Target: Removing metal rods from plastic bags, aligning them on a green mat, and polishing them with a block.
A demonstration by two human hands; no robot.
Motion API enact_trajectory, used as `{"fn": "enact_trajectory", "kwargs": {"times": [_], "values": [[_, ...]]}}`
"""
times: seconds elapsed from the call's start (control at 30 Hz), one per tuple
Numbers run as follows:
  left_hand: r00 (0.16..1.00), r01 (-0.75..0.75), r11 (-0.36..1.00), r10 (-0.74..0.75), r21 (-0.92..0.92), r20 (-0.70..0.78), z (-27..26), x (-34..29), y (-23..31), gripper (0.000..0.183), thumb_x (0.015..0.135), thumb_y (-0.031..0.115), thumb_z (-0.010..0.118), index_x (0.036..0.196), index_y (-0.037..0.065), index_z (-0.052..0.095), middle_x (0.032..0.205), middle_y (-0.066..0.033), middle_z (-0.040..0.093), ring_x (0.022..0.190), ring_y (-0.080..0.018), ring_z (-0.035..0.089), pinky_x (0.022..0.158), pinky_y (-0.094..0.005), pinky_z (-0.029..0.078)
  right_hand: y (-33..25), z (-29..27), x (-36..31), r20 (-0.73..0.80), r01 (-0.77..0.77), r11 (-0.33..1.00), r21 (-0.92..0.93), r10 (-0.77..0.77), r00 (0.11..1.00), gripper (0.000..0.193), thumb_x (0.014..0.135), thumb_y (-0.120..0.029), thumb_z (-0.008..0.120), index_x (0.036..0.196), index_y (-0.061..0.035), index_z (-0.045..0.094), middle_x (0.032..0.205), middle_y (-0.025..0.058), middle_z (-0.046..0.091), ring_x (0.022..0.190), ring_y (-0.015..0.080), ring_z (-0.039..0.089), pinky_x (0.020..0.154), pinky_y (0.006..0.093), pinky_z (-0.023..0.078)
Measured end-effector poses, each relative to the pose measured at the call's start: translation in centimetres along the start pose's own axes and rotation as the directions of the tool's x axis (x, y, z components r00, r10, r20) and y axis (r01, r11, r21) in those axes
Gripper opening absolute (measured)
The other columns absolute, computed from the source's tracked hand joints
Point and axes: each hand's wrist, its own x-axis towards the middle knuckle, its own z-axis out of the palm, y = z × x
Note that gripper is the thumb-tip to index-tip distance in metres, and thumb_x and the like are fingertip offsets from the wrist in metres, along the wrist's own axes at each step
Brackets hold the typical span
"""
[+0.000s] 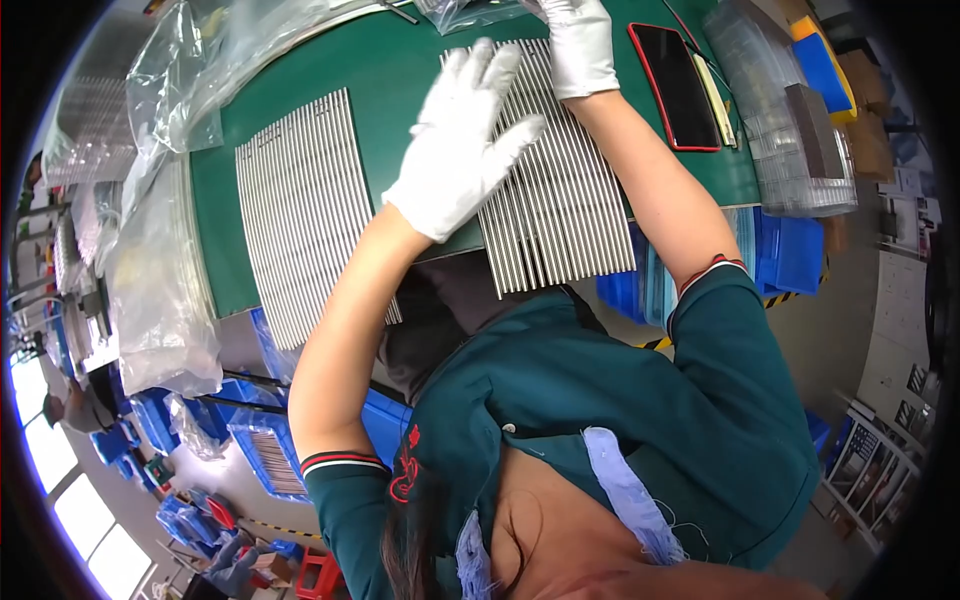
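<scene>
A row of thin silvery metal rods [575, 190] lies side by side on the green tabletop [400, 75], with its near ends jutting past the front edge. Over the left side of that row is my left hand [455, 150], in a white glove, its fingers stretched out and thumb apart. It seems to rest flat on the rods or just above them. My right hand [583, 50], also white-gloved, is at the row's far right corner; the top of the picture cuts off its fingers. Another row of similar rods [305, 200] lies to the left and overhangs the front edge too.
Right of my right forearm lie a red-edged phone [676, 88] and a slim pale-yellow tool [714, 100]. Clear plastic boxes [800, 150] line the table's right end. Clear plastic bags [160, 290] hang at its left edge. A blue bin [268, 455] with rods stands lower left.
</scene>
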Motion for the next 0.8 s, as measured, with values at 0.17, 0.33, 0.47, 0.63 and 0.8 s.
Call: {"fn": "enact_trajectory", "kwargs": {"times": [0.17,0.33,0.47,0.63,0.8], "values": [[0.992,-0.055,0.750,-0.034,0.659,0.122,-7.7,-2.9,-2.0,0.073,0.082,0.049,0.063,0.142,0.014,0.042,0.141,-0.0183,0.045,0.132,-0.0388,0.037,0.111,-0.0533,0.026,-0.8,0.5,-0.3,-0.005,-0.070,0.990,0.122,0.071,0.997,0.045,0.095,-0.022,0.061,0.132,0.0014,0.052,0.121,0.0103,0.060,0.109,0.0169,0.055,0.095,0.0279,0.043],[0.901,-0.044,0.578,-0.329,0.815,0.283,-10.8,-7.3,-5.7,0.077,0.085,0.064,0.050,0.147,0.020,0.037,0.149,-0.0172,0.038,0.137,-0.0381,0.033,0.113,-0.0529,0.021,-0.5,0.2,-0.4,-0.019,-0.081,0.992,0.097,0.083,0.996,0.046,0.095,-0.024,0.062,0.132,0.0013,0.052,0.120,0.0109,0.061,0.106,0.0167,0.056,0.092,0.0281,0.044],[0.911,-0.022,0.647,-0.301,0.762,0.282,-10.0,-7.6,-5.3,0.068,0.090,0.060,0.046,0.145,0.021,0.040,0.148,-0.0165,0.040,0.138,-0.0358,0.032,0.114,-0.0517,0.020,-0.8,0.1,-0.6,0.027,-0.184,0.982,0.041,0.183,0.983,0.047,0.095,-0.029,0.061,0.127,0.0034,0.055,0.110,0.0106,0.063,0.097,0.0159,0.057,0.087,0.0275,0.045],[0.945,-0.084,0.789,-0.131,0.609,0.299,-6.2,-5.2,-4.6,0.063,0.094,0.053,0.044,0.145,0.017,0.039,0.147,-0.0173,0.040,0.137,-0.0359,0.034,0.115,-0.0472,0.022,-0.9,0.0,-0.6,-0.020,-0.094,0.985,0.144,0.098,0.995,0.050,0.097,-0.031,0.058,0.132,0.0028,0.052,0.120,0.0082,0.059,0.103,0.0149,0.054,0.089,0.0263,0.044],[0.966,-0.101,0.829,-0.052,0.550,0.255,-2.7,-3.2,-2.9,0.061,0.095,0.052,0.043,0.144,0.016,0.040,0.145,-0.0174,0.043,0.135,-0.0359,0.038,0.114,-0.0498,0.023,-1.0,0.4,-0.5,-0.001,-0.055,0.984,0.168,0.056,0.998,0.049,0.097,-0.030,0.058,0.134,0.0010,0.050,0.121,0.0074,0.058,0.105,0.0153,0.054,0.089,0.0273,0.045]]}}
